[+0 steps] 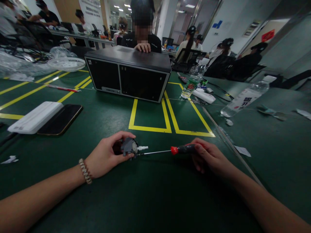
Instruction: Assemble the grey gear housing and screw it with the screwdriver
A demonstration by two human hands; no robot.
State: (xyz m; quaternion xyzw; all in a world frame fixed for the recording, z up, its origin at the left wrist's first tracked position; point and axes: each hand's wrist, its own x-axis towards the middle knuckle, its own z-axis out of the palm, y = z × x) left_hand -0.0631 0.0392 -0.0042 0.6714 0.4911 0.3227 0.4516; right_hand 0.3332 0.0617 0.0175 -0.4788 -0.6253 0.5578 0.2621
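My left hand [104, 155], with a beaded bracelet at the wrist, grips a small dark grey mechanical part [128, 147] between thumb and fingers. A white shaft sticks out of the part toward the right. In my right hand [210, 155] is a screwdriver [184, 149] with a black and red handle, closed in the fingers. Its thin metal blade lies nearly level and points left, with the tip at the lower right side of the grey part, just below the white shaft. Whether the tip sits in a screw is too small to tell.
A black computer case [143, 82] lies on its side at the back, a person's hand on top. A white power bank [36, 116] and a phone [60, 119] lie left. Water bottles [245, 98] stand right, near paper scraps [243, 150]. Yellow tape [150, 129] marks the green table.
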